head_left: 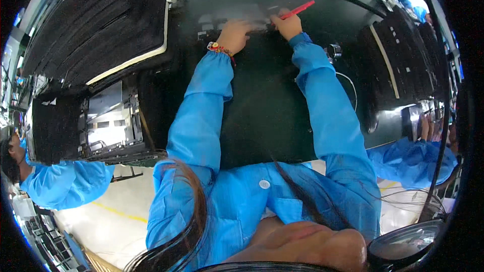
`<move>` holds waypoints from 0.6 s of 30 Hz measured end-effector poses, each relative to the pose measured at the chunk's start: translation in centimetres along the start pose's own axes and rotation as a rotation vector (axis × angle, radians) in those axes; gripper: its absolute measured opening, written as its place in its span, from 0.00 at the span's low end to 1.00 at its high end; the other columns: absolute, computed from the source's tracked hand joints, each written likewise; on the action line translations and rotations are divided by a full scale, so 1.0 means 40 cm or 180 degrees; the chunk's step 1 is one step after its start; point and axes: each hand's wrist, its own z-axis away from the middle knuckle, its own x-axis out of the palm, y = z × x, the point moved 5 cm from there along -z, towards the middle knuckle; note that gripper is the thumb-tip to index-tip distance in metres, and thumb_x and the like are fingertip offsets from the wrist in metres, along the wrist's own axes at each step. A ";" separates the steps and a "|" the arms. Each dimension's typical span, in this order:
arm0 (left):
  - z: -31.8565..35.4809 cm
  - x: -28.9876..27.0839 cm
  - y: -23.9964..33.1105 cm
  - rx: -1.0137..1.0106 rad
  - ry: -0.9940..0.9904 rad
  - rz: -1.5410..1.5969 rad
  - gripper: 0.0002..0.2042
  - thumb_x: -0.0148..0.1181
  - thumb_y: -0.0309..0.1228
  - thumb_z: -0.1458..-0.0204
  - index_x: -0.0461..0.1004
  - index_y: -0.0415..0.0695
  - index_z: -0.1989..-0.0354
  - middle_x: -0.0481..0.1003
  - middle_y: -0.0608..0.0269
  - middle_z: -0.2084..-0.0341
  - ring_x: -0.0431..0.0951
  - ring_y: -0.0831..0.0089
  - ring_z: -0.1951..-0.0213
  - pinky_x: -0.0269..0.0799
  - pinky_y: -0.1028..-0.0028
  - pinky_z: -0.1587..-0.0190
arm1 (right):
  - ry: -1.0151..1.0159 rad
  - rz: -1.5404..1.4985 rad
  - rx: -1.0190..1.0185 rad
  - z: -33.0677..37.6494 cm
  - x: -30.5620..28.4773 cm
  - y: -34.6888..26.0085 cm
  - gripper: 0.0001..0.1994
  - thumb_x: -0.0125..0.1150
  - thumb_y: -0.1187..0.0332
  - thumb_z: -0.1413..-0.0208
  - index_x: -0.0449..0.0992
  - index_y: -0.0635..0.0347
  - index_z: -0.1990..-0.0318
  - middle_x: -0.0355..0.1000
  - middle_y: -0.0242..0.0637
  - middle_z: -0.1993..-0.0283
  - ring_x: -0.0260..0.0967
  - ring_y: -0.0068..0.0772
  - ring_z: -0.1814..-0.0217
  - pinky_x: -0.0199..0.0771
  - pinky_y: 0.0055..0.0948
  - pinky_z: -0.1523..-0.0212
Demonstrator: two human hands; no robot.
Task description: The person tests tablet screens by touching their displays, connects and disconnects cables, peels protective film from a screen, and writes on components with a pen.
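Both arms in blue sleeves reach forward over a dark green tabletop (267,121). My right hand (289,26) is closed around a red pen (301,9), whose upper end points up and to the right. My left hand (234,36), with a beaded bracelet at the wrist, lies just left of it, fingers stretched to the right. Under and beyond the left fingers is a flat greyish part (205,26) with small dark pieces along its near edge. It is blurred, so its kind cannot be made out. The pen's lower end is hidden by my right hand.
Stacked black trays (96,25) with a pale edge stand on the left, and a shiny framed panel (108,121) lies nearer. Another black stack (403,55) is at the right. A small metal object (334,50) and a white cord (353,83) lie beside my right forearm. People in blue sit either side.
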 end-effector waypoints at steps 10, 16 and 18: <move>-0.044 0.038 -0.071 -0.0115 0.0046 0.0371 0.19 0.61 0.23 0.62 0.72 0.48 0.57 0.70 0.56 0.54 0.66 0.56 0.49 0.60 0.63 0.45 | 0.0072 0.0403 -0.0563 -0.057 0.008 0.014 0.13 0.62 0.61 0.59 0.68 0.60 0.77 0.68 0.39 0.79 0.69 0.33 0.76 0.68 0.30 0.74; -0.109 0.081 -0.188 -0.0208 0.0262 -0.0638 0.18 0.56 0.22 0.60 0.73 0.53 0.57 0.65 0.59 0.48 0.63 0.58 0.46 0.56 0.57 0.45 | 0.0165 0.0421 -0.1060 -0.035 -0.073 -0.072 0.15 0.64 0.58 0.55 0.70 0.60 0.75 0.69 0.34 0.78 0.67 0.24 0.74 0.67 0.25 0.72; -0.122 0.055 -0.167 -0.0273 0.0677 -0.0844 0.23 0.52 0.19 0.60 0.72 0.57 0.54 0.63 0.59 0.47 0.60 0.55 0.45 0.56 0.56 0.44 | 0.0103 0.0384 -0.1338 0.028 -0.160 -0.095 0.12 0.64 0.62 0.54 0.71 0.60 0.71 0.70 0.35 0.73 0.68 0.24 0.71 0.67 0.23 0.71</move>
